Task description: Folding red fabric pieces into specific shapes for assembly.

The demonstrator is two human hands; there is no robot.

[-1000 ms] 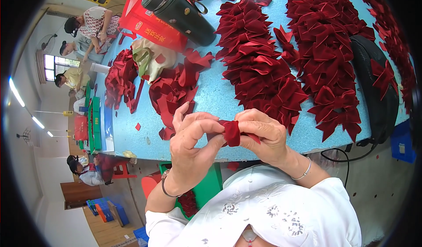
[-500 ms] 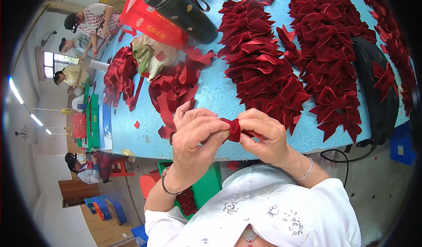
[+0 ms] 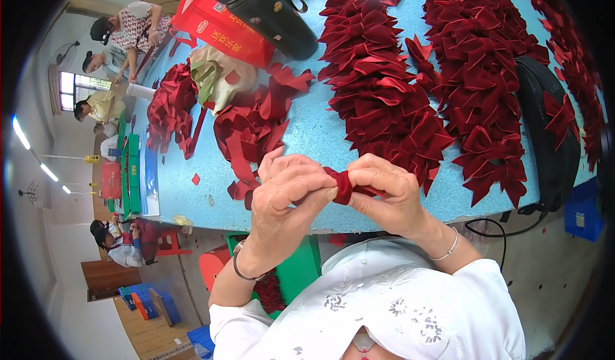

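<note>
Between my two hands is a small dark red velvet bow [image 3: 343, 187], held just above the table's near edge. My left hand [image 3: 288, 190] pinches its left side between thumb and fingers, which hide most of that side. On the other side, my right hand [image 3: 387, 190] grips the bow with thumb and forefinger closed. A loose pile of red velvet ribbon pieces [image 3: 250, 129] lies beyond my left hand. Past my right hand, finished-looking red bows [image 3: 378, 91] are stacked in a long row, with a second row of bows [image 3: 477, 71] to its right.
A dark flask [image 3: 266, 17] and a red bag [image 3: 218, 30] stand at the back of the blue table [image 3: 186, 190]. Another ribbon heap [image 3: 172, 107] lies far left. A black case [image 3: 544, 129] sits at right, a green bin [image 3: 301, 264] below the edge. Several people work at left.
Both hands stay in nearly the same place, still pinching the bow, which has turned slightly between the fingers. The view has shifted a little.
</note>
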